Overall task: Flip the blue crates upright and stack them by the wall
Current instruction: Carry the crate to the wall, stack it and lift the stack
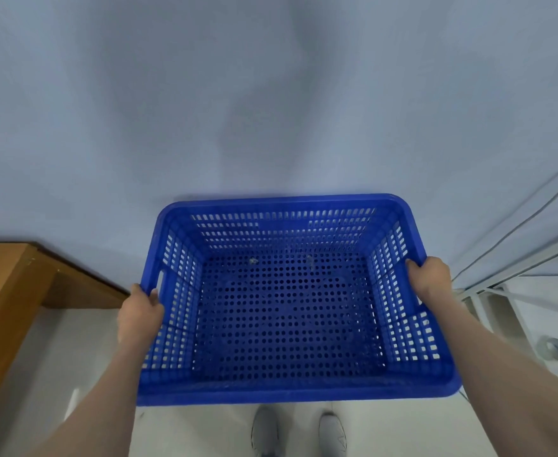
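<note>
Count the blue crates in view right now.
1: the crate, upright, held at its sides by the left hand and right hand, facing the wall. Others may be out of frame.

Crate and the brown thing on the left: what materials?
Blue crate: looks like moulded plastic, slightly glossy, with uniform punched-style holes and rounded rim. Brown furniture: probably wood or wood-look laminate, matte, faint grain, pale chips at the edge.

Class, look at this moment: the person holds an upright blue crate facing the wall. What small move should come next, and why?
Probably lower the blue crate straight down to the floor against the wall. It is already open side up, the left hand and right hand grip its side rims, and its far edge sits close to the wall. No other crate is visible below.
</note>
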